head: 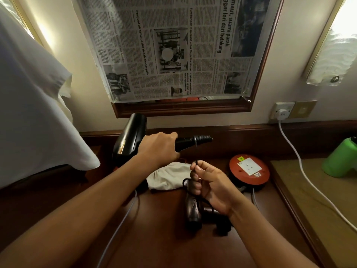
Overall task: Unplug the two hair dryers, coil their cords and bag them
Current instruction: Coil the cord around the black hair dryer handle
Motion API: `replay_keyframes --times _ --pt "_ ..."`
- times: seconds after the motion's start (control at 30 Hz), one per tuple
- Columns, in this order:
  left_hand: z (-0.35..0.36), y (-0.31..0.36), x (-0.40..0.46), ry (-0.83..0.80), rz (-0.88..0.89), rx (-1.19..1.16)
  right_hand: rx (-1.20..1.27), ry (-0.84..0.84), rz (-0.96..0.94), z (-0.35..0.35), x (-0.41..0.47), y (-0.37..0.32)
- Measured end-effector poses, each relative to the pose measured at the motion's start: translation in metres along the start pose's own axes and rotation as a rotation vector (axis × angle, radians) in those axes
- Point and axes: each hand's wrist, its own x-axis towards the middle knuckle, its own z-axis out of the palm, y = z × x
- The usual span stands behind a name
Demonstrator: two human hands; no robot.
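Left hand (158,149) wraps its grip round the handle of the black hair dryer (129,140), holding it up off the worktop (164,238) with the handle sideways, likely so the handle end is free for winding. Right hand (210,182) pinches the thin black cord (196,151) between thumb and fingertips, just below the strain relief; the cord runs taut up to the handle, so this looks like a wrap in progress. More cord loops hang under the right palm.

Second hair dryer (193,213), dark brownish, lies on the worktop right under the right hand; its cord state is unclear in the shadow. A pale cloth bag (168,177) lies flat between the two forearms, near both dryers, presumably waiting for them. Red extension reel (249,172) sits just right of it, socket face empty. White plug (281,114) is in the wall socket, its white cable (301,167) trailing down the right side.

Judgement: unplugging seems done, coiling is underway, bagging not started.
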Motion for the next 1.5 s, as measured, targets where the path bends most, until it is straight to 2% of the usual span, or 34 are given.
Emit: replay_keyframes --times 0.13,0.23,0.37,0.5,0.73,1.0,1.13,1.33,1.5 --pt "-0.004 0.002 0.001 0.026 0.02 -0.016 -0.263 0.105 0.058 0.0 0.001 0.006" --pt "-0.005 0.001 0.0 0.032 0.027 -0.022 -0.34 0.133 0.073 -0.001 0.001 0.005" --pt "-0.009 -0.001 -0.001 0.032 0.01 -0.043 -0.252 0.038 0.101 -0.002 -0.002 0.006" --pt "-0.01 -0.005 -0.001 0.06 -0.007 -0.057 -0.119 -0.028 0.052 -0.002 -0.008 0.014" --pt "-0.013 -0.007 -0.003 0.067 0.011 -0.062 -0.207 0.071 0.076 -0.012 -0.002 0.038" --pt "-0.013 -0.007 -0.009 0.054 0.026 -0.081 -0.1 0.009 0.015 -0.03 0.008 0.046" --pt "-0.015 -0.006 -0.014 0.049 0.073 -0.071 -0.067 0.027 0.066 -0.039 0.017 0.047" --pt "-0.02 -0.005 -0.026 0.019 0.095 -0.095 0.002 -0.072 0.153 -0.056 0.03 0.034" --pt "-0.018 -0.004 -0.039 -0.007 0.142 -0.125 -0.087 -0.086 0.183 -0.061 0.044 0.01"
